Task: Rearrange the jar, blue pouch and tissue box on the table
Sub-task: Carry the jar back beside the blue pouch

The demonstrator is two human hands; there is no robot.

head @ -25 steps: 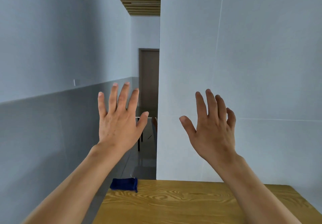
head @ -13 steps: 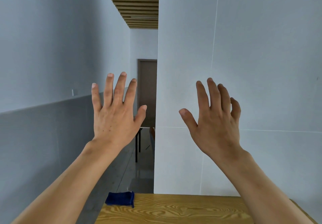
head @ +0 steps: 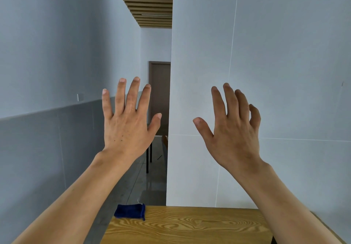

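Note:
A dark blue pouch [head: 130, 211] lies flat on the far left corner of the wooden table [head: 190, 226], partly over the edge. My left hand [head: 127, 122] is raised in the air well above it, fingers spread and straight, holding nothing. My right hand [head: 233, 127] is raised beside it at the same height, fingers slightly bent, also empty. The jar and the tissue box are out of view.
A white partition wall [head: 266, 72] stands right behind the table's far edge. To the left a corridor runs back to a brown door [head: 160, 91], with a dark-legged table [head: 150, 156] partway down it. A grey-and-white wall [head: 47, 129] borders the left side.
The view has tilted upward, so the table and pouch sit lower in the frame. Both hands stay raised and open, spread slightly more.

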